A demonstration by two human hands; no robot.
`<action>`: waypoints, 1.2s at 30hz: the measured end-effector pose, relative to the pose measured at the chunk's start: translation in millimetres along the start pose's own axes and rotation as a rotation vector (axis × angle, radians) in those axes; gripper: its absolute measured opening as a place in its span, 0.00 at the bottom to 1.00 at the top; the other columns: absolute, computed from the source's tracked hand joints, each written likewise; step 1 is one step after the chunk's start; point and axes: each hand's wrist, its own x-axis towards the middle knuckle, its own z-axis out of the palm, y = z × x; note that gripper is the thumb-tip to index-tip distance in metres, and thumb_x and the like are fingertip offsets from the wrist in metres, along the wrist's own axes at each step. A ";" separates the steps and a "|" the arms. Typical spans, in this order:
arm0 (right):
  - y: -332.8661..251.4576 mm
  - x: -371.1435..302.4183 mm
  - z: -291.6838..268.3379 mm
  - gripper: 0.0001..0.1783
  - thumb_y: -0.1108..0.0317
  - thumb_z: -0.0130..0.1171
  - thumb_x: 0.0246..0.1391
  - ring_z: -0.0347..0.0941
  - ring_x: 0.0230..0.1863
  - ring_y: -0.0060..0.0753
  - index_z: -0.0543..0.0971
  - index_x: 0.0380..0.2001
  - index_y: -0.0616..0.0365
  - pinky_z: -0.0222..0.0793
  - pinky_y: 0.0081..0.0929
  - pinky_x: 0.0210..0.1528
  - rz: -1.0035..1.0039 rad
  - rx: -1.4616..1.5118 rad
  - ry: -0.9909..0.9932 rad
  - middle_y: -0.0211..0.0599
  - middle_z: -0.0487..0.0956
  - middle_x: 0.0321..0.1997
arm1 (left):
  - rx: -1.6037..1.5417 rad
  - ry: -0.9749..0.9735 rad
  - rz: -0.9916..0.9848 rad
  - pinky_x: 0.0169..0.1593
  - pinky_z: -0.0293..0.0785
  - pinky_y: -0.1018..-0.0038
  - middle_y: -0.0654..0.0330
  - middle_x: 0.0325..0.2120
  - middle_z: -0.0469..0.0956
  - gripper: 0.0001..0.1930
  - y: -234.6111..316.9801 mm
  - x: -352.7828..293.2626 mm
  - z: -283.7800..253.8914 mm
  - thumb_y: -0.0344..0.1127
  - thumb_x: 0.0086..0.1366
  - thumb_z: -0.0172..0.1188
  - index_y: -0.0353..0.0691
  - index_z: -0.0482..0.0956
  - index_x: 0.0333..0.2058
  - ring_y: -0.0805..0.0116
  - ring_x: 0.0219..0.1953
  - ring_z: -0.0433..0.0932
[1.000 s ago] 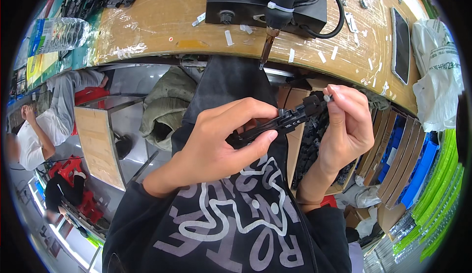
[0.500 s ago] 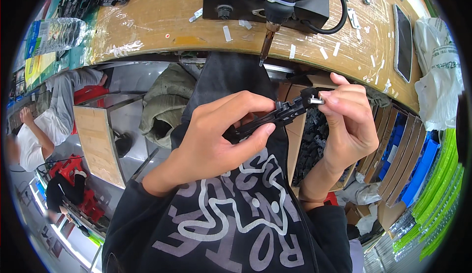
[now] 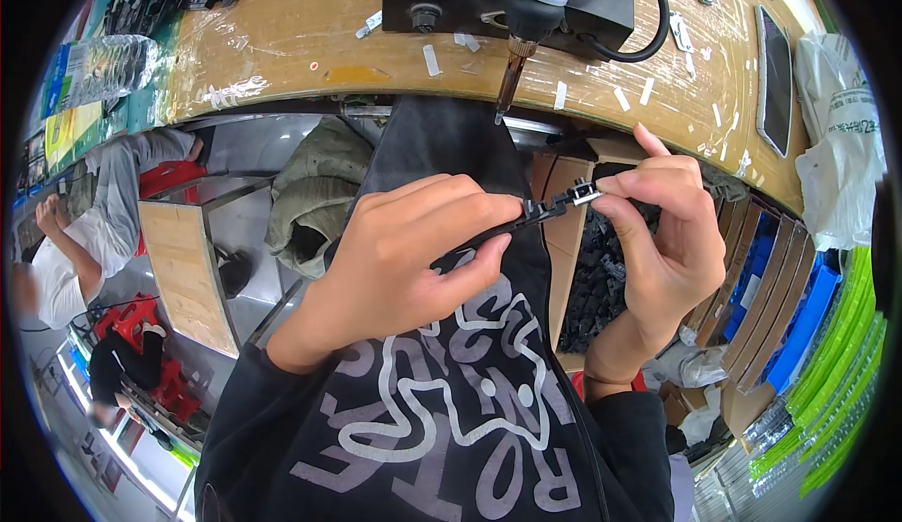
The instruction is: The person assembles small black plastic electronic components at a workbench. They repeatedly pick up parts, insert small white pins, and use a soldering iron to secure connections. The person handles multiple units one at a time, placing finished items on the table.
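A slim black plastic part (image 3: 547,210) slants up to the right in front of my chest. My left hand (image 3: 404,254) is closed around its lower left portion, hiding much of it between thumb and fingers. At its upper right end is a small silvery metal piece (image 3: 586,197). My right hand (image 3: 672,217) pinches that end between thumb and index finger, with the little finger raised. Just above my hands, the electric screwdriver (image 3: 528,29) hangs with its bit pointing down past the bench edge.
The wooden bench (image 3: 282,47) carries a black control box (image 3: 460,5), a phone (image 3: 774,80) and tape scraps. Beneath it, a carton (image 3: 564,240) is beside several black parts (image 3: 595,287). Green strips (image 3: 836,362) stand at right. Another person (image 3: 80,249) sits at left.
The black part has been turned so its narrower side shows, its right end a little lower. My right thumb and index finger have shifted slightly left along that end.
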 end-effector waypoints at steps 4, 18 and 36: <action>-1.1 -0.2 -0.7 0.13 0.86 0.59 0.31 0.68 0.28 0.31 0.71 0.25 0.65 0.59 0.50 0.48 -0.011 -0.046 -0.045 0.39 0.74 0.22 | 0.025 -0.034 0.001 0.22 0.65 0.78 0.57 0.17 0.71 0.12 -0.7 -0.6 -2.6 0.20 0.39 0.57 0.33 0.74 0.27 0.66 0.18 0.71; 2.0 -5.4 5.3 0.12 0.84 0.60 0.27 0.68 0.26 0.33 0.72 0.21 0.62 0.64 0.42 0.46 0.049 -0.013 0.026 0.35 0.74 0.21 | 0.034 -0.066 -0.005 0.21 0.64 0.79 0.58 0.16 0.71 0.12 -1.3 -0.3 -2.7 0.20 0.38 0.58 0.33 0.73 0.27 0.67 0.17 0.70; -2.4 -12.0 3.7 0.09 0.83 0.56 0.36 0.70 0.26 0.32 0.74 0.27 0.66 0.67 0.21 0.30 0.201 -0.001 -0.200 0.41 0.73 0.25 | -0.131 -0.287 -0.269 0.25 0.63 0.82 0.59 0.21 0.70 0.11 3.0 -4.6 -13.7 0.27 0.46 0.56 0.33 0.71 0.32 0.71 0.22 0.70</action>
